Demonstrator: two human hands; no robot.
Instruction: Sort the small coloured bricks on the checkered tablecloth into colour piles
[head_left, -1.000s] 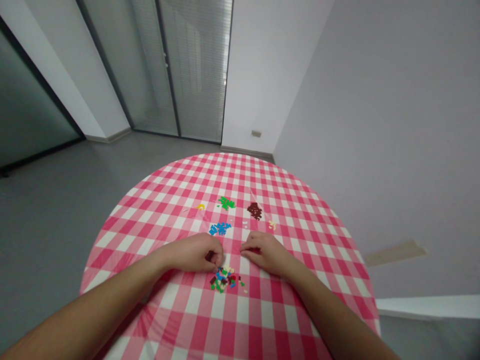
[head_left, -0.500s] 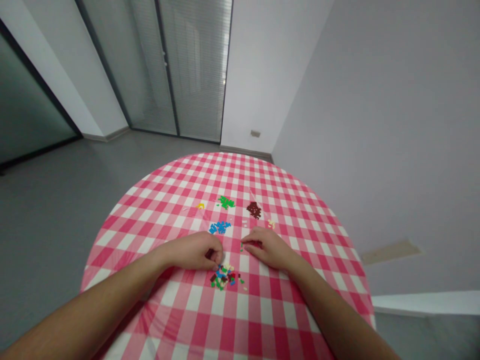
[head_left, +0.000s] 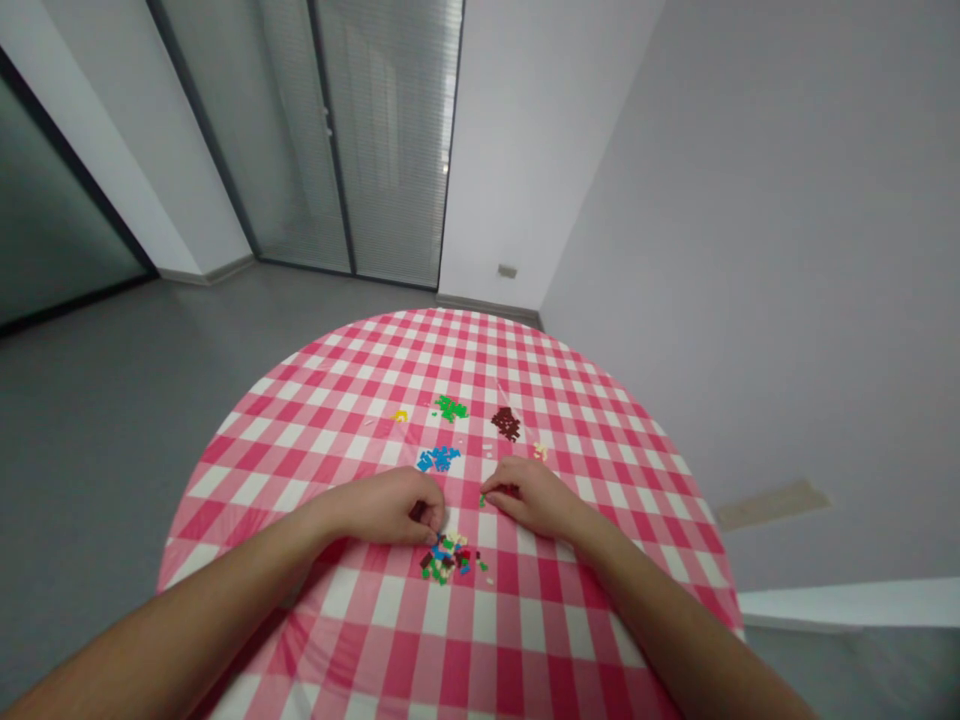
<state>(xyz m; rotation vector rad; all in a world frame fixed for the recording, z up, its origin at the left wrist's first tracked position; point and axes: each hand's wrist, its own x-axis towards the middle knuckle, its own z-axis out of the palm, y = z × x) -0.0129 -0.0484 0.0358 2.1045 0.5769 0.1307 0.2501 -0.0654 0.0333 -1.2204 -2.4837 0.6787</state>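
My left hand (head_left: 409,507) has its fingers curled in, thumb and fingertip touching the upper edge of a mixed pile of small toy bricks (head_left: 450,562). Whether a piece sits in that pinch is hidden. My right hand (head_left: 531,493) is closed in a pinch on the tablecloth, right of and beyond the pile. At its fingertips is a small green brick (head_left: 482,501). A group of blue bricks (head_left: 439,459) lies just beyond my left hand. Cream bricks (head_left: 541,452) lie just beyond the right one.
The round table has a red-and-white checked tablecloth (head_left: 360,610). Farther back are green bricks (head_left: 451,408), dark brown bricks (head_left: 506,423) and a few yellow bricks (head_left: 401,416). A couple of white pieces (head_left: 487,450) lie between. A wall (head_left: 750,250) rises on the right.
My right thumb and finger have drawn together at the green pieces. The left hand keeps its place by the pile. The whole view has shifted slightly.
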